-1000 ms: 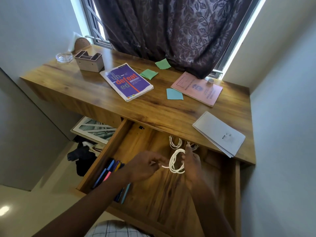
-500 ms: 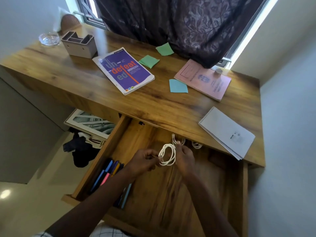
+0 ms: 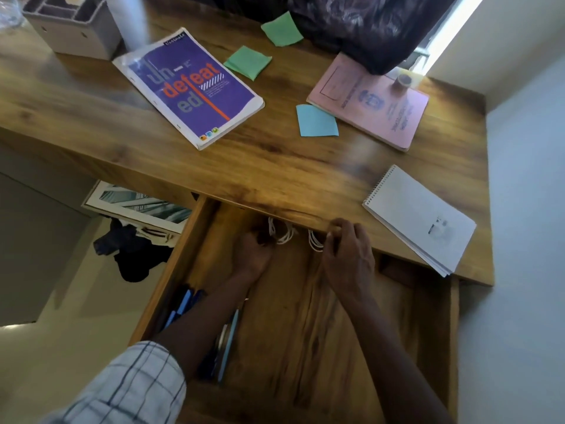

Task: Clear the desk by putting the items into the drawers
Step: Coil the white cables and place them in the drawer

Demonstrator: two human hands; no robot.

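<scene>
White cable coils [image 3: 282,235] lie at the far end of the open drawer [image 3: 305,316], tucked half under the front lip of the counter [image 3: 275,166], with a second bundle [image 3: 315,241] just to their right. They look light, limp and springy: loops like these will likely sag and unwind if pinched at one strand, so taking the whole bundle across all its turns seems the safer hold. The left hand [image 3: 252,255] reaches in against the first coil, its fingers curled and lost in shadow, so whether its grip is clamped on the cable or merely touching it cannot be told. The right hand [image 3: 348,255] sits beside the second bundle with fingertips [image 3: 336,229] bunched together at the counter edge; whether they pinch a strand cannot be made out either. The counter hides the rear of both coils and the back of the drawer. Pens [image 3: 180,307] along the drawer's left wall are partly covered by the left forearm. On the counter wait stiff, flat, easy items: a purple book [image 3: 189,87], a pink booklet [image 3: 370,102], a spiral notepad [image 3: 419,218], and thin sticky notes in green [image 3: 247,62] and blue [image 3: 316,121], which probably need a fingernail under one edge. The grey organiser [image 3: 76,26] is cut off at the top.
</scene>
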